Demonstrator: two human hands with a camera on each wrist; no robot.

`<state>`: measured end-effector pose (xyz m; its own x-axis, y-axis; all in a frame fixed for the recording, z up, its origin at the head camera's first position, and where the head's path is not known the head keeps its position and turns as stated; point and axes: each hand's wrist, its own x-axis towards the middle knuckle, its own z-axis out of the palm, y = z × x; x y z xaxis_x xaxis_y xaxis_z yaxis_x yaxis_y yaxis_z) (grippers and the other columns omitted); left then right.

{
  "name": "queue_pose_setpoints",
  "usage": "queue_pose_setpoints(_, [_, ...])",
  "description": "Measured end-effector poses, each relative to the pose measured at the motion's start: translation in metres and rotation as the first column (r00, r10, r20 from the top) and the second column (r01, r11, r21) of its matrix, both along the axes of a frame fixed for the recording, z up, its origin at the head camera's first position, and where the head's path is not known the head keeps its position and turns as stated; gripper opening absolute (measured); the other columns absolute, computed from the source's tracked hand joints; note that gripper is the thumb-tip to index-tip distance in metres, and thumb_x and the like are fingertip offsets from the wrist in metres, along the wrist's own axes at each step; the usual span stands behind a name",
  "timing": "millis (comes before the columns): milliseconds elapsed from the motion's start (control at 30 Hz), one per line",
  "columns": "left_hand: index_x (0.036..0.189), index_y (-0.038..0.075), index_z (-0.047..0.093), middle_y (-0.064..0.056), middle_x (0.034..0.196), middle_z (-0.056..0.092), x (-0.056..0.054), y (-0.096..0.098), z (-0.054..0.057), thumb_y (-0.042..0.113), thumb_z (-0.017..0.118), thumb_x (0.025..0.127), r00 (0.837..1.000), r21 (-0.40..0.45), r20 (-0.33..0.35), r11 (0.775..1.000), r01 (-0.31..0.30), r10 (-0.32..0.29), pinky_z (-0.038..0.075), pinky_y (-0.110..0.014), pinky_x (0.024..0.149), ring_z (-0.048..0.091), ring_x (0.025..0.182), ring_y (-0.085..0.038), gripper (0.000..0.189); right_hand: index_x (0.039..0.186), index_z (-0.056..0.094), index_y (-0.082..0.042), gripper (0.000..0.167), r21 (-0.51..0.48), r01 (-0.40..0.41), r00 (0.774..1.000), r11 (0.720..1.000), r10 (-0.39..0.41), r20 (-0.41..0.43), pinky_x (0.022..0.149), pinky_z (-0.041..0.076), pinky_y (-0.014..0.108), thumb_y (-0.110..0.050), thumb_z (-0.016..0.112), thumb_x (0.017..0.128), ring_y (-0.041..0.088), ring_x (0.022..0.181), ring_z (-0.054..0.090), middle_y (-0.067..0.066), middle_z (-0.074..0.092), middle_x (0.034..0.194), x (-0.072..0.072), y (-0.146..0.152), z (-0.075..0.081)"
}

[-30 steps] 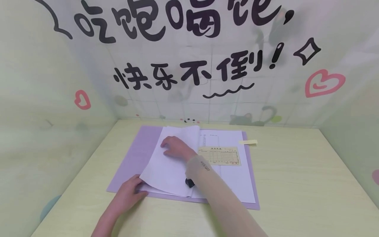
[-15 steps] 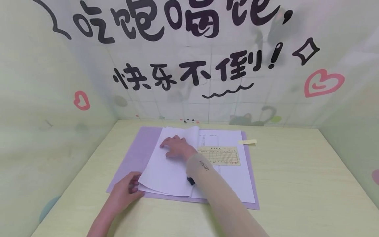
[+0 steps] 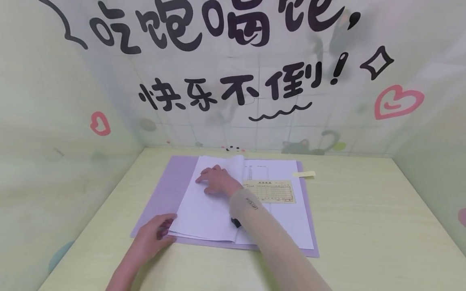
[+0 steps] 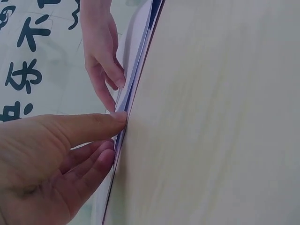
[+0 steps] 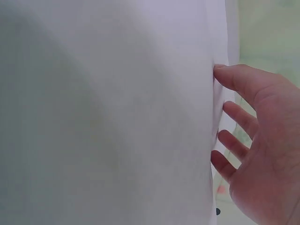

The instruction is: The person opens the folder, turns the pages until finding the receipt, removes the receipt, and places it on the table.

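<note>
A purple folder (image 3: 160, 194) lies spread on the table, with white sheets (image 3: 196, 214) turned over its left part. My right hand (image 3: 218, 180) rests on these sheets with its fingers spread and slightly bent; the right wrist view shows the fingertips touching the white paper (image 5: 154, 93). My left hand (image 3: 151, 234) is at the sheets' near left corner, index finger on the corner and thumb at the folder's front edge. In the left wrist view the thumb touches the paper edge, the other fingers loosely bent. A small black object (image 3: 236, 222) is partly hidden by the right sleeve.
On the right-hand printed page (image 3: 291, 226) lies a yellowish form with a grid (image 3: 273, 192). A pale yellow tab (image 3: 305, 174) sticks out at the folder's right edge. A printed curtain (image 3: 204, 129) stands behind the wooden table (image 3: 364, 226).
The near left corner of the turned sheets has come down flatter. My left hand has shifted slightly left, its index finger now over the corner. My right hand has stayed nearly in place.
</note>
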<state>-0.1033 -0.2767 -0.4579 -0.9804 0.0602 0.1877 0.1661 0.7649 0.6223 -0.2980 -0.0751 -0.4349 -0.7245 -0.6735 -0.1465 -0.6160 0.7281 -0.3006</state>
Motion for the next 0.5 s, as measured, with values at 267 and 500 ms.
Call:
queue_pose_setpoints(267, [0.116,0.007,0.069,-0.006,0.105,0.069,-0.0006,0.0012,-0.0021,0.001,0.085,0.069,0.996,-0.073,-0.090,0.997,0.019,-0.026,0.058,-0.024,0.077,0.065,0.090,-0.014,0.050,0.139,0.053,-0.042,0.047,0.023,-0.014,1.000,1.000,0.015,-0.026,0.117,0.024,0.050,-0.032,0.064,0.095,0.028,0.147,0.027,-0.003,0.036,0.160,0.0045,-0.0010,0.0026])
queue_pose_setpoints(500, [0.112,0.012,0.073,-0.005,0.108,0.068,0.0003,0.0009,-0.0021,0.003,0.085,0.069,0.990,-0.167,-0.133,0.985,0.032,-0.055,0.058,-0.031,0.081,0.064,0.091,-0.016,0.046,0.141,0.051,-0.039,0.048,-0.019,-0.013,1.000,1.000,0.013,0.024,0.117,0.027,0.047,-0.032,0.064,0.095,0.023,0.143,0.034,-0.008,0.041,0.156,0.0023,0.0022,0.0003])
